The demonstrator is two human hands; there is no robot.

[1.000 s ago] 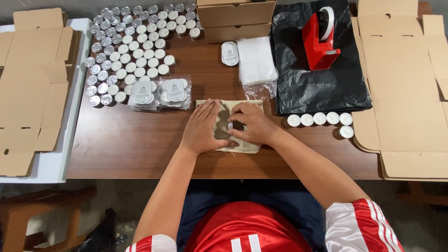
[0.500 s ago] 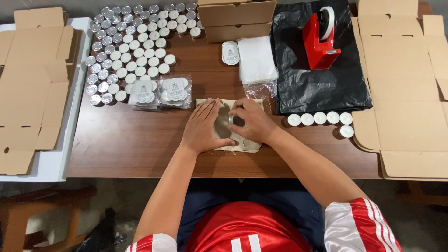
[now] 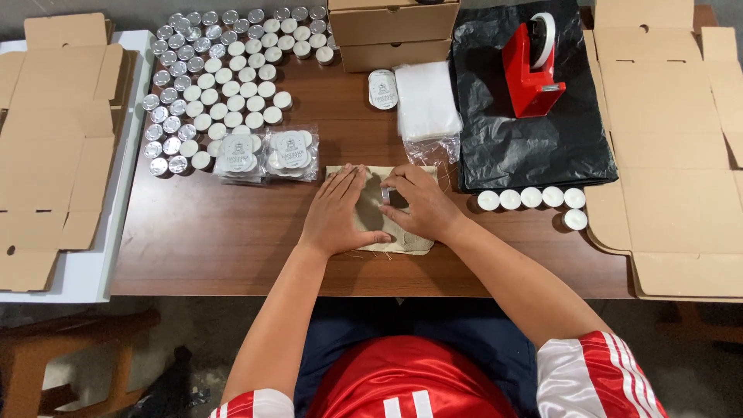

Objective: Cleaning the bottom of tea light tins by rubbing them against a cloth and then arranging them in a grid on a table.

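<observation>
A beige cloth pouch (image 3: pixel 412 244) lies flat on the brown table (image 3: pixel 232 232) in front of me. My left hand (image 3: pixel 337 214) rests on the pouch's left half, fingers spread and thumb along its lower edge, holding it down. My right hand (image 3: pixel 424 204) covers the right half, and its fingertips pinch a small silver-rimmed tealight (image 3: pixel 385 195) at the middle of the pouch. Most of the pouch is hidden under both hands.
Several loose tealights (image 3: pixel 224 70) fill the back left, with two clear packs of them (image 3: pixel 241 155) nearer. A row of tealights (image 3: pixel 531 198) lies to the right beside a black plastic sheet (image 3: pixel 534 143) with a red tape dispenser (image 3: pixel 530 66). Stacked boxes (image 3: pixel 395 31), clear bags (image 3: pixel 426 101) and flat cardboard (image 3: pixel 673 155) surround them.
Both hands stay on the pouch. My right fingers have shifted slightly, and the small tealight shows more clearly between them.
</observation>
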